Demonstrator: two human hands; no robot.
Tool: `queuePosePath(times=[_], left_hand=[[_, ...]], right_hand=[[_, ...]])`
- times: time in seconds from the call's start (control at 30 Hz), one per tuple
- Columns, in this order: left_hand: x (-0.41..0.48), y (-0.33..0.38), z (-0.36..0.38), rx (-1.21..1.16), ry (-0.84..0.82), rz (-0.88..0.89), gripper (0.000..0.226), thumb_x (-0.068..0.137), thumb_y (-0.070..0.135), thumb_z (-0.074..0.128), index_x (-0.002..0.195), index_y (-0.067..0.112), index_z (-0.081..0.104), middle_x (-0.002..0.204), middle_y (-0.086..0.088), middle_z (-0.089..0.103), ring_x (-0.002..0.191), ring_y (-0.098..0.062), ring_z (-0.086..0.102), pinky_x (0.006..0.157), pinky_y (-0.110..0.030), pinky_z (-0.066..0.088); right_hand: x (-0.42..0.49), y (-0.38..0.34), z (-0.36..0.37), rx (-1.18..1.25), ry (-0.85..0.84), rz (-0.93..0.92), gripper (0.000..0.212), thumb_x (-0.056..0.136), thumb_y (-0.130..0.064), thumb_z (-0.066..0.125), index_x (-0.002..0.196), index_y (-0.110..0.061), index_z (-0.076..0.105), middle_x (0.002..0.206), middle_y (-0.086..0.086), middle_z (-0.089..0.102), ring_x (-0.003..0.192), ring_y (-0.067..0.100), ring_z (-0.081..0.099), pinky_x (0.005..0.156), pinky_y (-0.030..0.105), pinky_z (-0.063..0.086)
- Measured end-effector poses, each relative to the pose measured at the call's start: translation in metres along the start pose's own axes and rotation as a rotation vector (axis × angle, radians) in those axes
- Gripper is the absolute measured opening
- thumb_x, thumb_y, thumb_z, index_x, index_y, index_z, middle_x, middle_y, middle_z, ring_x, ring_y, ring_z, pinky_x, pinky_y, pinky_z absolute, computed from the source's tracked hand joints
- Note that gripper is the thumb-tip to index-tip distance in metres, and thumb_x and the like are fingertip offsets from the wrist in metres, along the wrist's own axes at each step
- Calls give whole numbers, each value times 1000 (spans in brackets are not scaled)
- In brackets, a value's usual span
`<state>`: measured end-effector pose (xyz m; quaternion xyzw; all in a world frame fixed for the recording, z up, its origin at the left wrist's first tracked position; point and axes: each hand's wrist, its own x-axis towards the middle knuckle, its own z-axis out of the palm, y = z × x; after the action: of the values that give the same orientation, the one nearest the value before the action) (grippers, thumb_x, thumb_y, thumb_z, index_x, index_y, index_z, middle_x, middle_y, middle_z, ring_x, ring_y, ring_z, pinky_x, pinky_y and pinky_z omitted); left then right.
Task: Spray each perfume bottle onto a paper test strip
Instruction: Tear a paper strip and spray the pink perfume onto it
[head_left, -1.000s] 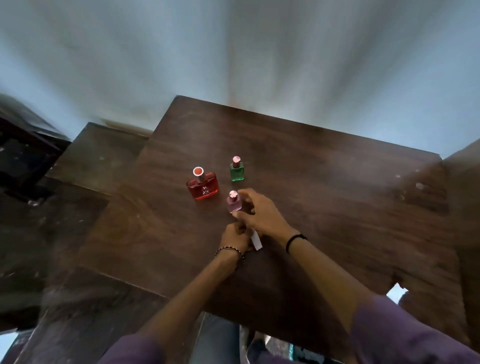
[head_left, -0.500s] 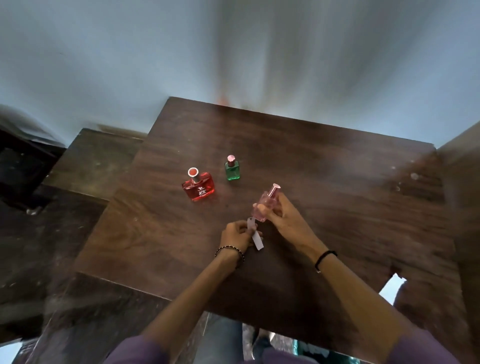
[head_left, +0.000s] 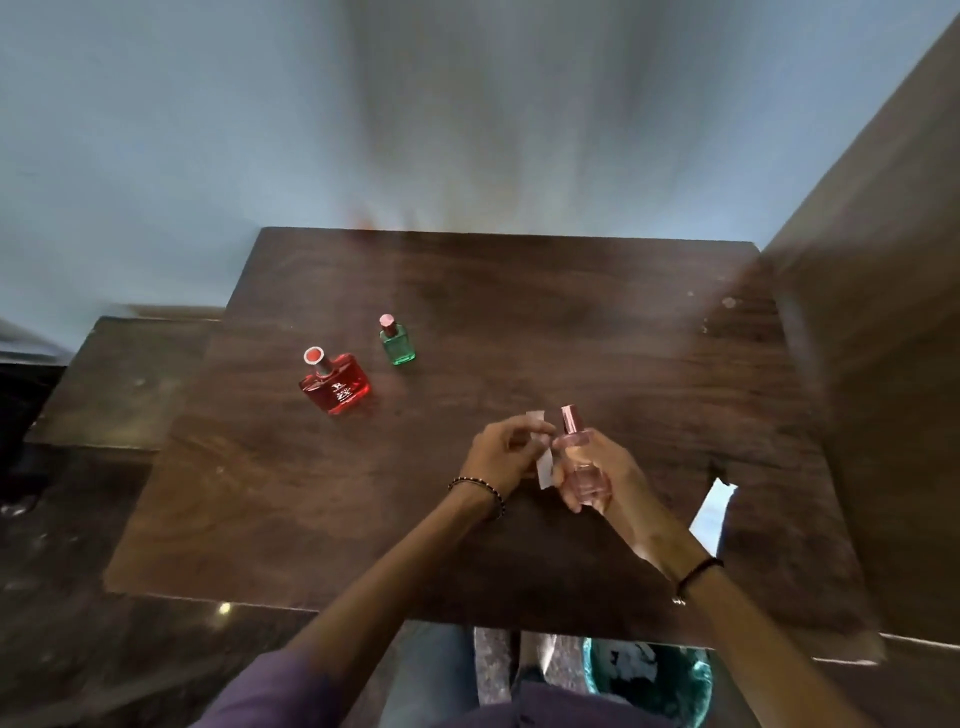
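Observation:
My right hand (head_left: 602, 470) grips a small pink perfume bottle (head_left: 581, 466) upright above the dark wooden table (head_left: 519, 322), its rose cap pointing up. Right beside it, my left hand (head_left: 506, 449) pinches a white paper test strip (head_left: 540, 453), held close to the bottle's left side. A flat red perfume bottle (head_left: 335, 383) with a round cap stands at the left of the table. A small green perfume bottle (head_left: 396, 342) stands just behind and right of it.
A lower dark side table (head_left: 124, 379) adjoins on the left. A brown wooden panel (head_left: 883, 260) rises at the right. A teal bin (head_left: 649, 675) with paper scraps sits under the table's near edge. A white gap (head_left: 714, 512) shows in the table at the right.
My right hand took the pink bottle from beside the red and green ones and brought it toward me, upright. The left hand raised the strip next to it. The view shifted left.

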<state>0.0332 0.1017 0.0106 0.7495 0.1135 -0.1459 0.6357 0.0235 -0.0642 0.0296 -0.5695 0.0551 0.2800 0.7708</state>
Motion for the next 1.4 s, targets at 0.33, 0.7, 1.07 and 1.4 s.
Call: queuePosePath(times=[0.33,0.7,1.07,1.4], left_hand=[[-16,43,33,-228,-68,-117,21,85,11,61,89,-7,70,75,-18,64,66,-21,61,63,-25,50],[-16,54,44,-122,-3,-46,36,92,31,66,92,-4,76,82,-7,75,65,-5,67,59,-14,51],[-9,59,35,-93,-14,-52,36,88,38,70,94,4,78,95,-7,78,101,-26,72,98,-40,54],[-17,61,47,-138,44,5,37,94,26,65,95,-10,73,84,-10,75,69,-2,72,66,-13,53]], right_hand=[[-29,0,-16,-55,37,-44,14,95,-14,61,83,-10,66,73,22,58,45,23,46,44,27,34],[-49,4,-21,-234,127,-42,26,95,-19,67,103,2,55,71,15,62,41,14,45,38,22,31],[-68,-3,-37,-46,-9,-139,26,99,-16,57,122,-3,56,99,20,70,42,18,43,39,21,27],[-65,-8,-35,-204,178,-158,44,96,-11,61,134,-32,58,101,12,72,62,13,51,49,24,37]])
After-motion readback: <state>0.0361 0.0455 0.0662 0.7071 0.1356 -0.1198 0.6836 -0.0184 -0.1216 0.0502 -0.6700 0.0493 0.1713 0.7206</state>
